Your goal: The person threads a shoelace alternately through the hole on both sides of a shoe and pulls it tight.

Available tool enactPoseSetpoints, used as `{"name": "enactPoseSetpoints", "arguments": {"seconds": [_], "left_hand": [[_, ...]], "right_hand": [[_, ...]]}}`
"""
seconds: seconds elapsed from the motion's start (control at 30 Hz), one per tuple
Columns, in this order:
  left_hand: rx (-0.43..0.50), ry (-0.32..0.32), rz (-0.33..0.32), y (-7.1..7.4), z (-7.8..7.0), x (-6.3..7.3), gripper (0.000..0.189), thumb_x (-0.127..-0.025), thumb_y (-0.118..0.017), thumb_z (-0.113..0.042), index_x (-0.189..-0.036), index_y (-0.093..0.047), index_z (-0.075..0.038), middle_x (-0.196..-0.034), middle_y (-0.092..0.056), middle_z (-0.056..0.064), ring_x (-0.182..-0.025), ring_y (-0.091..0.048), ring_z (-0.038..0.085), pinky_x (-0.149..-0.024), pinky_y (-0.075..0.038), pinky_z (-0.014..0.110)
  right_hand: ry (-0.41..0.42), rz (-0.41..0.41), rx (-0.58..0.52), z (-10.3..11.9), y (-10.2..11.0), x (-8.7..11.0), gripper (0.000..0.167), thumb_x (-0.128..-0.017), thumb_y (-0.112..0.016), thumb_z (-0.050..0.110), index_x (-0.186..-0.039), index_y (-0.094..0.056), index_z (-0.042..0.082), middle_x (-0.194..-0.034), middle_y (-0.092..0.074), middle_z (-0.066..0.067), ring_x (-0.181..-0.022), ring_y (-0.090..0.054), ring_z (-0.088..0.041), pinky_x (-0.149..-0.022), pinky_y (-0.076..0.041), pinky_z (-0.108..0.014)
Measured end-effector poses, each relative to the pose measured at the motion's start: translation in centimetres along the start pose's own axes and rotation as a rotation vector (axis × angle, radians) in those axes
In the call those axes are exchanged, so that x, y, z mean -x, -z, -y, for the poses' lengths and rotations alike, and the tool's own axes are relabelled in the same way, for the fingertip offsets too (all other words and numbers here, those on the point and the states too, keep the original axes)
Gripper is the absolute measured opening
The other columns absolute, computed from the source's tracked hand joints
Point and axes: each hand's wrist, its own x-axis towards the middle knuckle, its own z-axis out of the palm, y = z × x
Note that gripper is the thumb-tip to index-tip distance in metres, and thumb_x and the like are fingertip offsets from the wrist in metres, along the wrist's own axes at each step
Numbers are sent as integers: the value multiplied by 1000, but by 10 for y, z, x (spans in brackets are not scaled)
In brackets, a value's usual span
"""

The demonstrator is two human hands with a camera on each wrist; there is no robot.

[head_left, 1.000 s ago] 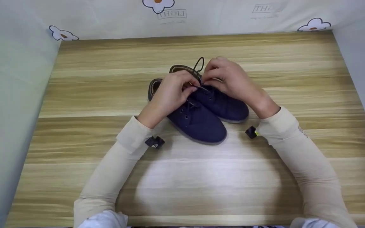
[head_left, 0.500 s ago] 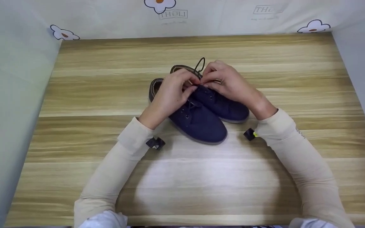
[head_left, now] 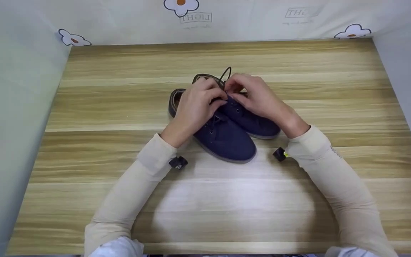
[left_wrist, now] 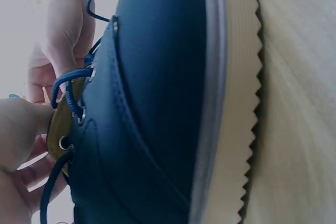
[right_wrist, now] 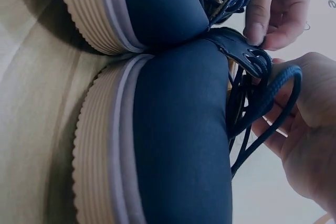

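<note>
Two navy lace-up shoes lie side by side on the table, toes toward the lower right in the head view: the near shoe (head_left: 227, 142) and the far shoe (head_left: 260, 123). Over the far shoe's eyelets, my left hand (head_left: 198, 103) pinches the dark shoelace between thumb and forefinger. My right hand (head_left: 259, 96) meets it from the other side, its bent fingertips on the same lace. A loop of shoelace (head_left: 230, 69) stands up behind the fingers. In the right wrist view, the left thumb (right_wrist: 256, 31) presses at the eyelet edge; the exact grip is partly hidden.
The wood-grain table (head_left: 102, 150) extends around the shoes. Pale curtains printed with flowers (head_left: 181, 6) border its back and sides. Small black wrist cameras (head_left: 178, 162) stick out from both beige sleeves (head_left: 148, 160), close to the tabletop.
The lace stretched between the hands has gone from sight. The left hand has shifted slightly right; the right hand has dropped a little nearer. The shoes stay in place.
</note>
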Motion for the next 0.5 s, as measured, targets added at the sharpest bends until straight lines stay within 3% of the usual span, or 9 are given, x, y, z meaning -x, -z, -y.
{"name": "enactPoseSetpoints", "arguments": {"seconds": [0.07,0.13,0.2,0.27,0.33,0.4,0.5], "left_hand": [[73,11,-24,5,-1,-1,12,-91,-69,-23,-95,-74,-13,-98,-70,0,-94,-61,19,-81,-52,32],[215,56,-64,16,-3,-4,14,-93,-67,-20,-98,-71,-8,-98,-72,4,-90,-63,17,-81,-53,29],[432,113,-132,33,-7,-8,14,-95,-64,-15,-101,-66,-2,-98,-73,8,-85,-66,16,-79,-56,30],[672,157,-242,56,-13,-12,11,-96,-60,-8,-102,-60,1,-95,-74,12,-76,-69,18,-73,-58,33],[870,165,-394,81,-20,-14,6,-97,-55,-1,-102,-55,2,-91,-74,17,-70,-70,24,-68,-59,38],[1029,140,-587,108,-25,-15,5,-97,-51,5,-102,-49,4,-87,-72,24,-65,-69,33,-66,-59,46],[1169,57,-914,145,-28,-13,5,-98,-42,10,-102,-42,7,-82,-65,35,-63,-66,41,-66,-58,53]], "right_hand": [[0,-4,2,-1,1,1,16,-93,-62,-1,-108,-65,4,-102,-69,-10,-95,-67,-17,-86,-53,-30],[2,-21,5,-2,2,2,19,-94,-59,-2,-110,-66,4,-102,-70,-10,-96,-66,-18,-87,-54,-30],[-2,-42,10,-4,3,3,22,-94,-57,-4,-112,-66,3,-103,-70,-11,-97,-67,-19,-89,-54,-31],[-13,-63,17,-5,5,5,25,-93,-54,-7,-112,-67,3,-102,-71,-11,-96,-66,-19,-90,-54,-31],[-26,-75,22,-8,6,7,28,-93,-52,-10,-113,-67,3,-101,-71,-11,-95,-66,-19,-90,-54,-32],[-37,-77,30,-10,6,9,30,-93,-50,-11,-113,-66,3,-99,-71,-11,-93,-66,-20,-88,-53,-32],[-52,-73,41,-11,7,11,32,-94,-47,-11,-115,-66,4,-98,-71,-12,-92,-66,-20,-87,-53,-33]]}}
